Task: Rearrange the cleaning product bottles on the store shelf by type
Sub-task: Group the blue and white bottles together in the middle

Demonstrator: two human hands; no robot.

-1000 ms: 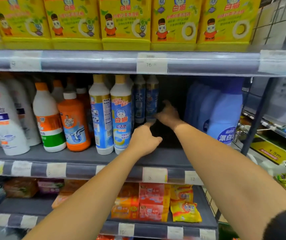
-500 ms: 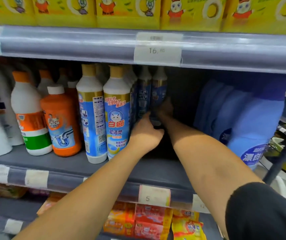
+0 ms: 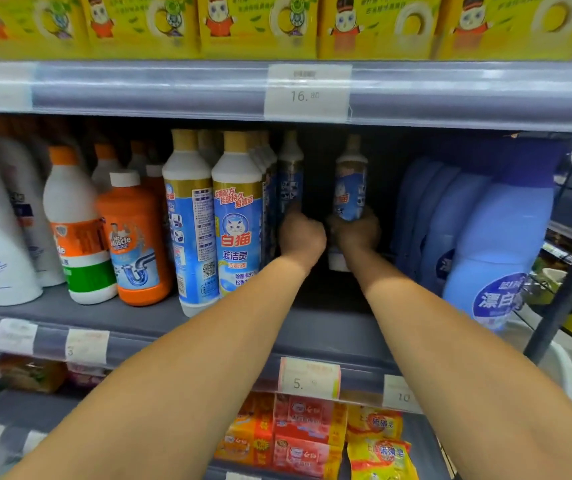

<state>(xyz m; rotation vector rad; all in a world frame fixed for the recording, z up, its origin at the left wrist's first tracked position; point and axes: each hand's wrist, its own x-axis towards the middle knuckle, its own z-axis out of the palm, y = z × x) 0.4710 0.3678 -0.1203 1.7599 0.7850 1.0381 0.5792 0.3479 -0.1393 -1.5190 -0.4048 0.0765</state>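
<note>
Both my arms reach deep into the middle shelf [image 3: 69, 317]. My right hand [image 3: 355, 232] grips a slim blue-and-white toilet cleaner bottle [image 3: 350, 181] with a tan cap, held upright in the dark gap. My left hand [image 3: 300, 235] is closed around the lower part of a second bottle of the same kind [image 3: 289, 174], which stands at the back beside the row. Two more of these bottles [image 3: 237, 216] stand at the front left of my hands.
An orange drain cleaner bottle [image 3: 135, 237] and white bottles [image 3: 76, 230] stand further left. Large pale blue bleach jugs [image 3: 499, 244] fill the right side. Yellow boxes [image 3: 256, 26] line the shelf above; packets [image 3: 308, 434] lie below.
The view has moved closer. My right hand has drawn one slim bottle to the right, away from the other; my left hand has closed on the one that stayed.
</note>
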